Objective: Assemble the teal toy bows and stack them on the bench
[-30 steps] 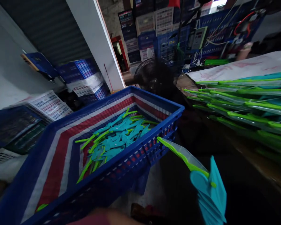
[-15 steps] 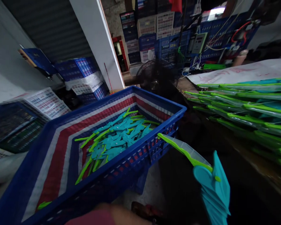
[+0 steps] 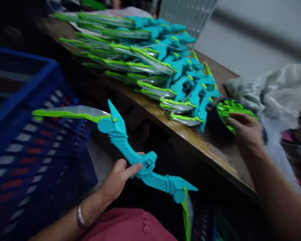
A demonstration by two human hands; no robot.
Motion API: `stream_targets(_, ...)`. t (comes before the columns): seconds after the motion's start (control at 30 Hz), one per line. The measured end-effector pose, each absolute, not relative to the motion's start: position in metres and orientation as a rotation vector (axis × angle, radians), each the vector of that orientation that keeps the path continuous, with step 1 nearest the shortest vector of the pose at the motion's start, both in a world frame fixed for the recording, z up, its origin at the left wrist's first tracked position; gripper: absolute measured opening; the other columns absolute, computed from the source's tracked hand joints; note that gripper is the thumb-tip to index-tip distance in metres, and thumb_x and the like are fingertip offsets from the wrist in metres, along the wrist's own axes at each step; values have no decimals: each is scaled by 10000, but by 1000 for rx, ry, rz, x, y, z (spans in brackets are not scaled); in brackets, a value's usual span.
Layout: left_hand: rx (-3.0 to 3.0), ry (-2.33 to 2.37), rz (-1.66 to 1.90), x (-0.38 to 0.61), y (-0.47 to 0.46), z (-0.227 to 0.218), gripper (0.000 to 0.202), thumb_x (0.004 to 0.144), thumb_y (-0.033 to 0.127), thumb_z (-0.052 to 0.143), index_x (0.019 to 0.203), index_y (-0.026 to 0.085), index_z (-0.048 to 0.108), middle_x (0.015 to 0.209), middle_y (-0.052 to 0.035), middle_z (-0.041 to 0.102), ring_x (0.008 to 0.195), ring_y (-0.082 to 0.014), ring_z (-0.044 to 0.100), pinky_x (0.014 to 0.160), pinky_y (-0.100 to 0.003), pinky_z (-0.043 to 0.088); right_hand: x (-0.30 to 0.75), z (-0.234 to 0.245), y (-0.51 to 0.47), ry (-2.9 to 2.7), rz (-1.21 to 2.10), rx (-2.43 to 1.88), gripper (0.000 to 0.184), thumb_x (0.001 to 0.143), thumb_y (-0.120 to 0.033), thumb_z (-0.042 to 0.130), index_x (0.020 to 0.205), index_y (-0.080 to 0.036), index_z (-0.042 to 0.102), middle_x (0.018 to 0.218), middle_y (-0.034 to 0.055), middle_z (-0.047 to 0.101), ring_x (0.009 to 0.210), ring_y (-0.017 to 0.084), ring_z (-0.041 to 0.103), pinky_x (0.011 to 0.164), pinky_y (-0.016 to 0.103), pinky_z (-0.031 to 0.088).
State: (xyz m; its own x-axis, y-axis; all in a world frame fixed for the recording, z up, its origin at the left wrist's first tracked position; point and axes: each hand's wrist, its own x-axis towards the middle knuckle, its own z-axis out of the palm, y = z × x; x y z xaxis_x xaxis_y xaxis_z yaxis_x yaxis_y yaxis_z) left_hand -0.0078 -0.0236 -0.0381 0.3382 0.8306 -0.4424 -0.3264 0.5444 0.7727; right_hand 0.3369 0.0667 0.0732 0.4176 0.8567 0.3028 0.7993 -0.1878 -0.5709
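Note:
A turquoise toy bow (image 3: 126, 149) with lime-green, clear-edged limbs is held across my body. My left hand (image 3: 119, 175) grips it near the middle, thumb lying over the turquoise handle. To the right, my right hand (image 3: 247, 129) is over a dark bowl (image 3: 214, 122) of small lime-green plastic pieces (image 3: 232, 108). Its fingers are curled together at the pieces; whatever is between the fingertips is hidden. On the wooden table (image 3: 183, 130), beside the bowl, lies a big pile of similar bows (image 3: 163, 67).
A blue slatted crate (image 3: 47, 83) stands at the left, lower than the table edge. White plastic sacks (image 3: 278, 87) are bunched at the table's right end. Behind the pile stands a ribbed translucent panel (image 3: 185, 16).
My view has swung right, from the crate to the table. The bow's handle and my left hand on it now show. My right hand has come into view at the bowl.

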Motion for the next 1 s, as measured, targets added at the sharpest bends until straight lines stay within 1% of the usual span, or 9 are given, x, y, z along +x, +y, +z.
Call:
stream_targets(0.07, 633, 921, 767, -4, -24, -42, 547, 853, 396, 754, 1311, 128, 622, 1225, -117, 733, 1191, -290, 637, 1053, -406, 468, 328, 68, 42, -1501, 312, -1939, 178, 964, -280, 638, 1038, -127, 688, 975, 72, 718, 865, 158, 686, 815, 312, 544)
stream_targets(0.13, 662, 908, 724, -1, -26, -44, 547, 860, 401, 746, 1313, 123, 617, 1264, -127, 715, 1238, -302, 614, 1083, -420, 454, 295, 55, 15, -1715, 607, -1680, 106, 940, -220, 673, 1027, -164, 697, 963, 55, 714, 882, 160, 672, 826, 298, 533)
stream_targets(0.23, 750, 888, 681, 2, -27, -43, 550, 833, 406, 769, 1292, 137, 630, 1297, -124, 701, 1250, -305, 612, 1092, -413, 461, 242, 38, -23, -1992, 961, -1235, 134, 997, -173, 577, 1094, -179, 669, 972, 55, 663, 873, 148, 633, 793, 279, 522)
stream_targets(0.33, 831, 854, 639, 3, -25, -42, 543, 812, 385, 786, 1278, 150, 635, 1340, -119, 678, 1265, -299, 607, 1098, -403, 474, 219, 31, -45, -2035, 1092, -1134, 113, 1007, -186, 575, 1103, -174, 634, 951, 54, 640, 855, 143, 607, 752, 263, 501)
stream_targets(0.47, 861, 844, 611, 5, -23, -41, 534, 813, 352, 773, 1284, 148, 624, 1352, -122, 670, 1273, -302, 607, 1109, -416, 477, 222, 27, -50, -1945, 1153, -1212, 97, 1000, -181, 584, 1060, -195, 658, 992, 58, 617, 910, 155, 609, 788, 275, 515)
stream_targets(0.67, 862, 886, 662, 10, -24, -41, 509, 797, 309, 769, 1258, 146, 625, 1337, -133, 677, 1256, -319, 622, 1104, -455, 487, 223, 26, -50, -1922, 1119, -1329, 207, 992, -149, 587, 1155, -243, 673, 1034, 55, 629, 922, 151, 636, 763, 263, 533)
stream_targets(0.77, 881, 889, 660, 10, -25, -41, 496, 803, 304, 758, 1254, 141, 628, 1336, -139, 675, 1253, -319, 625, 1114, -474, 476, 218, 25, -49, -1875, 1101, -1317, 123, 957, -156, 653, 1054, -229, 677, 1021, 45, 651, 922, 156, 658, 779, 268, 550)
stream_targets(0.9, 880, 919, 628, 9, -25, -43, 529, 796, 323, 761, 1270, 138, 618, 1343, -140, 671, 1261, -321, 620, 1111, -468, 479, 212, 24, -45, -1973, 991, -1312, 130, 977, -137, 605, 1020, -225, 691, 1028, 61, 642, 912, 162, 648, 741, 274, 549)
stream_targets(1.0, 864, 906, 604, 8, -24, -45, 541, 793, 331, 765, 1277, 140, 617, 1349, -135, 668, 1271, -317, 614, 1095, -442, 497, 211, 21, -41, -2085, 851, -1251, 169, 975, -98, 586, 1051, -216, 681, 997, 72, 669, 922, 187, 639, 796, 329, 555)
